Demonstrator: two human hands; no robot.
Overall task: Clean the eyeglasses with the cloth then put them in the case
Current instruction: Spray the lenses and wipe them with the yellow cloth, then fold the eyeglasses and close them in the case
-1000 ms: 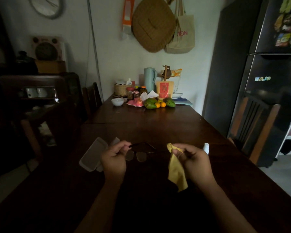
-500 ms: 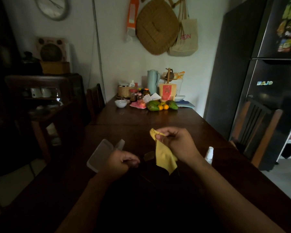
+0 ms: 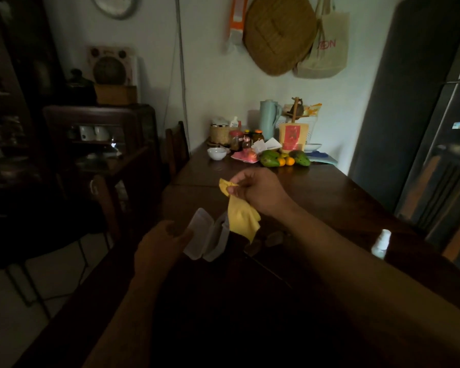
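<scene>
- Left hand (image 3: 162, 247): low over the near left edge of the long dark wooden table (image 3: 329, 197), fingers curled inward, thumb just beside the left rim of the case. In the dim light I cannot tell whether it grips anything or touches the case.
- Pale translucent plastic hinged eyeglass case (image 3: 205, 235): lies open on the table, both halves facing up, between the left hand and the hanging cloth.
- Small white bowl (image 3: 216, 153): at the far end of the table, well apart from the hands.
- Square yellow cleaning cloth (image 3: 241, 219): hangs loose in the air. Its lower corner drops in front of the case's right half.
- Right hand (image 3: 258, 192): raised above the table, thumb and fingertips pinching the cloth's top corner.
- Dark-framed eyeglasses (image 3: 275, 238): lie on the table just right of the case, under the cloth. They are held by neither hand, and the lenses are only faintly visible.
- Green and orange fruit (image 3: 284, 159): a cluster at the far end.
- Small white spray bottle (image 3: 381, 243): upright near the right table edge.
</scene>
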